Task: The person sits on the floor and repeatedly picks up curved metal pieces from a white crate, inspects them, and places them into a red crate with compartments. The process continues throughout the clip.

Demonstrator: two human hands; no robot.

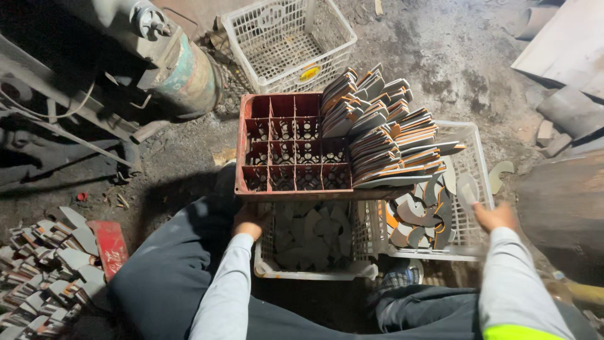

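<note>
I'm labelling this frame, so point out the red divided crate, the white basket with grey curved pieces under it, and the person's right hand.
red divided crate (283, 148): head view, on a middle divider.
white basket (302, 274): head view, on its near rim.
right hand (495, 216): head view, on the back of the hand.

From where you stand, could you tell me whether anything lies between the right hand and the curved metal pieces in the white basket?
Nothing visible does. The right hand hovers, blurred, at the white basket, and the curved metal pieces lie just to its left. The stacked blades rest on the red crate farther back, off that path.
</note>
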